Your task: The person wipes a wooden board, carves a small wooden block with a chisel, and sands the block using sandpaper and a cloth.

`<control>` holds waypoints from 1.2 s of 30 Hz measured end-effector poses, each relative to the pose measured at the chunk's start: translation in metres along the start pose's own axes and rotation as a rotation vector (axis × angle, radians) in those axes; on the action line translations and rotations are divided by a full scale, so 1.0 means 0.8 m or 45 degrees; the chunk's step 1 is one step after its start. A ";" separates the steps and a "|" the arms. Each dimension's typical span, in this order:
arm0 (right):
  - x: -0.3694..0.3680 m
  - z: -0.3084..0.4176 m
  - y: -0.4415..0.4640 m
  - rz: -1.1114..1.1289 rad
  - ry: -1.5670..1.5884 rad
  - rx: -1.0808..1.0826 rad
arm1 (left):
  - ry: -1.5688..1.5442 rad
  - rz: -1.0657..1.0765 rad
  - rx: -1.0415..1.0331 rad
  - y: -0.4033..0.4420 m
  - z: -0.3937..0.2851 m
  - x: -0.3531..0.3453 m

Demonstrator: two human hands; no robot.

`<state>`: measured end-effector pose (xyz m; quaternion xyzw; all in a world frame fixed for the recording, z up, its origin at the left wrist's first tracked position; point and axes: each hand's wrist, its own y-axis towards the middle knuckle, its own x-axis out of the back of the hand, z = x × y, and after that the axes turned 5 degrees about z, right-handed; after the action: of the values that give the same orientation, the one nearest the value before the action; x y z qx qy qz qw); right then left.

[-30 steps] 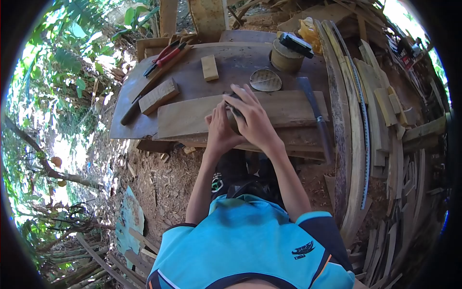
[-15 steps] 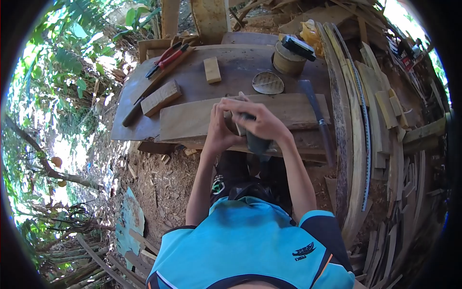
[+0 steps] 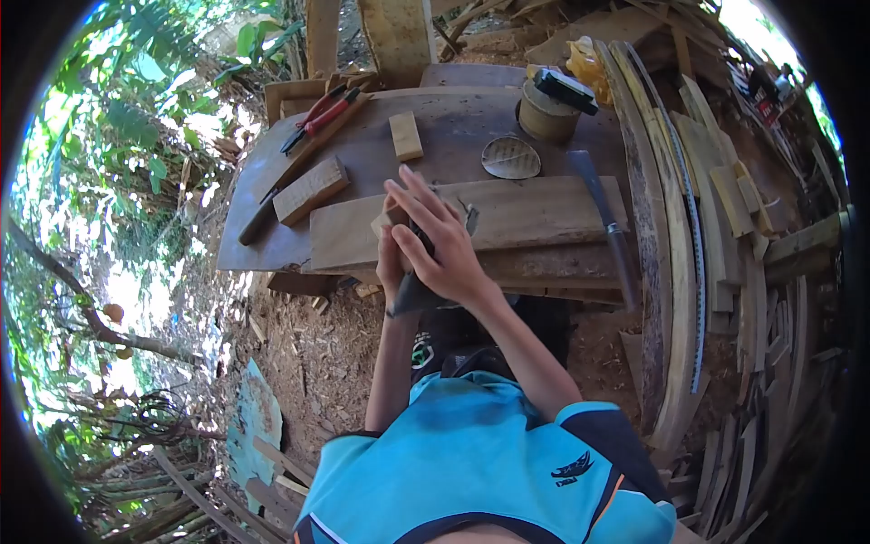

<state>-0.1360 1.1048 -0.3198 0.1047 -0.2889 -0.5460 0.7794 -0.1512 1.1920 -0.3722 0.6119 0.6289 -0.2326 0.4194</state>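
Observation:
My left hand (image 3: pixel 390 267) is closed around a small pale wooden piece (image 3: pixel 384 220), mostly hidden by the fingers. Pressed over it from the right is my right hand (image 3: pixel 450 257), fingers fairly straight, with a dark grey sheet (image 3: pixel 419 299) that looks like sandpaper caught between the palms and hanging below. Both hands are above the near edge of a long plank (image 3: pixel 535 208) on the workbench. A small greyish patch (image 3: pixel 471 218) shows on the plank just beyond the right hand; I cannot tell what it is.
On the workbench (image 3: pixel 453 113) are red-handled pliers (image 3: pixel 328 113), wooden blocks (image 3: pixel 313 190), a dark-handled tool (image 3: pixel 258 222), an oval woven-looking piece (image 3: pixel 511 158) and a round container (image 3: pixel 546 118) with a black device on top. A long knife (image 3: pixel 605 213) overhangs the edge. Long boards (image 3: pixel 645 227) stand right.
Both hands have shifted slightly left. My right hand has turned from lying across the top to pressing flat against the left, and the dark sheet has swung left with it.

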 end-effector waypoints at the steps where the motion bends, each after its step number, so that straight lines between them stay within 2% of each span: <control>1: 0.007 0.003 0.009 0.008 -0.089 0.101 | 0.012 -0.049 -0.006 0.002 -0.004 0.000; 4: 0.009 0.008 0.039 -0.048 -0.066 0.262 | 0.274 0.161 -0.044 0.005 -0.046 -0.036; 7: 0.022 0.001 0.064 -0.097 0.408 -0.066 | 0.473 0.279 -0.030 -0.009 -0.058 -0.044; 8: 0.018 0.000 0.061 -0.208 0.506 -0.154 | 0.570 0.336 -0.031 -0.016 -0.061 -0.042; 10: 0.008 -0.011 0.043 -0.423 0.692 -0.332 | 0.564 0.182 -0.003 -0.016 -0.056 -0.047; 12: 0.005 -0.041 0.020 -0.408 0.143 -0.311 | 0.419 -0.017 0.085 -0.015 -0.049 -0.049; 13: 0.007 -0.058 0.007 -0.394 -0.132 -0.302 | 0.333 -0.201 0.092 -0.009 -0.045 -0.046; 16: 0.048 -0.084 -0.014 -0.339 -0.035 -0.709 | -0.041 -0.006 0.384 -0.003 -0.056 -0.028; 17: 0.064 -0.080 -0.013 -0.412 0.199 -0.762 | -0.088 0.148 0.394 0.000 -0.053 -0.018; 19: 0.093 -0.053 -0.006 -0.560 0.681 -0.856 | 0.420 0.060 0.338 0.002 -0.037 -0.011; 21: 0.100 -0.032 -0.003 -0.566 0.788 -0.559 | 0.835 -0.064 0.350 0.015 -0.020 0.004; 22: 0.101 -0.024 0.000 -0.565 0.835 -0.408 | 1.201 0.084 0.118 0.020 -0.012 0.010; 24: 0.101 -0.018 0.024 -0.469 0.328 -0.126 | 1.904 0.372 -0.394 0.026 -0.003 0.002; 25: 0.096 -0.017 0.034 -0.406 0.082 0.006 | 1.966 0.429 -0.479 0.029 0.003 -0.002; 28: 0.058 -0.037 0.047 0.025 -0.286 0.119 | 1.380 0.315 0.054 0.032 0.018 -0.001; 29: 0.045 -0.031 0.038 0.175 -0.282 -0.109 | 1.294 0.375 0.056 0.034 0.024 0.018; 32: 0.033 0.001 0.008 0.173 -0.797 0.134 | 1.507 0.288 -0.225 0.022 0.016 0.017; 35: 0.038 0.023 -0.032 0.268 -0.777 0.080 | 1.220 0.243 0.149 0.037 0.029 0.062; 36: 0.052 0.028 -0.039 0.306 -0.760 0.077 | 1.218 0.258 0.174 0.038 0.026 0.055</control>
<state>-0.1633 1.0586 -0.3023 -0.0720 -0.5311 -0.4479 0.7156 -0.1127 1.2048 -0.4123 0.7344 0.6715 0.0758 0.0630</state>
